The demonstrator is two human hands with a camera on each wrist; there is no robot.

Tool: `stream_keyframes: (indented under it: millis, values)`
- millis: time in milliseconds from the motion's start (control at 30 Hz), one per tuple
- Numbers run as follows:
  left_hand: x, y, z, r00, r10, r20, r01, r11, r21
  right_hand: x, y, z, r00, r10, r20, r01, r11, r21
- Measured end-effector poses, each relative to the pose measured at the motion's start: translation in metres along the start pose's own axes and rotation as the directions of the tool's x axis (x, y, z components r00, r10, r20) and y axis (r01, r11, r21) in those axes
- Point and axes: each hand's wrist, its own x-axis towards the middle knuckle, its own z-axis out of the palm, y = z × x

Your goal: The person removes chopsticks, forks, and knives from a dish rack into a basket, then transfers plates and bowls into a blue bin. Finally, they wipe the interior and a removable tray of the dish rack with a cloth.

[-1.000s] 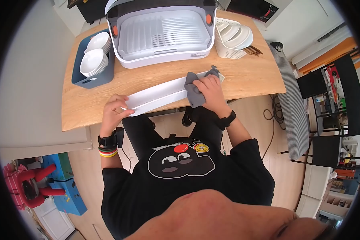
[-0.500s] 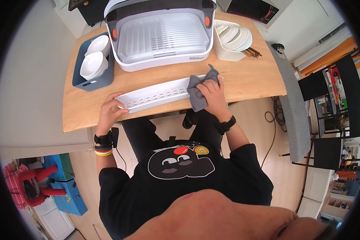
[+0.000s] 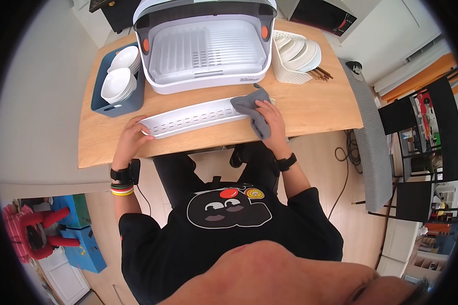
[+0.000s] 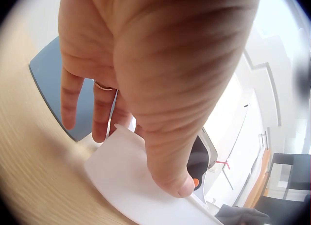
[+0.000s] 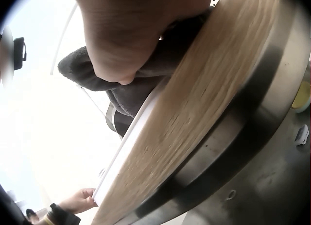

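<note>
A long white slotted tray [image 3: 188, 121] lies along the front of the wooden table. My left hand [image 3: 132, 138] grips its left end; in the left wrist view the thumb presses the near wall [image 4: 131, 181] of the tray and the other fingers reach over the end. At the opposite end my right hand [image 3: 273, 123] holds a grey cloth [image 3: 253, 109], which drapes over the tray's right end and hides it. The right wrist view shows the cloth [image 5: 131, 94] bunched under the hand, against the tray's rim.
Behind the tray stands a white dish rack box [image 3: 208, 56] with a dark raised lid. A blue bin [image 3: 118, 108] of white bowls [image 3: 118, 84] is on the left. To the right, a white basket [image 3: 290, 75] holds plates [image 3: 303, 55] and brown chopsticks [image 3: 321, 74].
The tray has been lowered from its tilt, its slotted floor now facing up, and shifted left with my left hand. My right hand has moved slightly left with the cloth.
</note>
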Motion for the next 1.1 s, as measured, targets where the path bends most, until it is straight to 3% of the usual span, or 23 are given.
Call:
stream_keyframes:
  millis: [167,233,333,467,667,733,800,933,1000,1100]
  values:
    - [0.002,-0.003,-0.008,0.999,-0.031,0.009,0.030,0.997,0.068,0.007,-0.004,-0.004,0.979,0.163,-0.125,-0.135,0.969,0.207]
    - [0.003,-0.005,-0.011,0.999,-0.043,0.009,0.042,0.994,0.098,0.000,0.006,0.000,0.913,0.401,-0.071,-0.358,0.873,0.331]
    - [0.002,-0.004,-0.013,0.998,-0.049,-0.046,0.054,0.992,0.118,-0.003,0.014,0.007,0.932,0.327,-0.155,-0.274,0.917,0.288]
    - [0.007,0.003,-0.009,0.998,0.010,-0.056,0.002,0.977,0.213,-0.005,0.017,0.011,0.928,0.329,-0.173,-0.275,0.921,0.276]
    - [0.019,0.007,0.010,0.987,0.153,-0.047,-0.139,0.965,0.220,-0.022,0.025,0.018,0.824,0.510,-0.248,-0.394,0.829,0.397]
    - [0.024,0.015,0.016,0.984,0.177,-0.039,-0.165,0.964,0.210,-0.022,0.023,0.016,0.764,0.599,-0.241,-0.379,0.719,0.583]
    - [0.031,0.031,0.024,0.980,0.198,0.021,-0.194,0.919,0.343,-0.019,0.021,0.015,0.771,0.567,-0.290,-0.362,0.765,0.533]
    - [0.042,0.045,0.043,0.973,0.229,0.026,-0.223,0.909,0.352,-0.017,0.019,0.012,0.766,0.551,-0.330,-0.371,0.799,0.473]
    - [0.049,0.050,0.050,0.952,0.306,0.009,-0.296,0.914,0.276,-0.019,0.020,0.013,0.761,0.573,-0.304,-0.377,0.772,0.512]
    - [0.053,0.047,0.060,0.953,0.303,0.014,-0.299,0.930,0.212,-0.021,0.020,0.012,0.760,0.584,-0.285,-0.385,0.758,0.526]
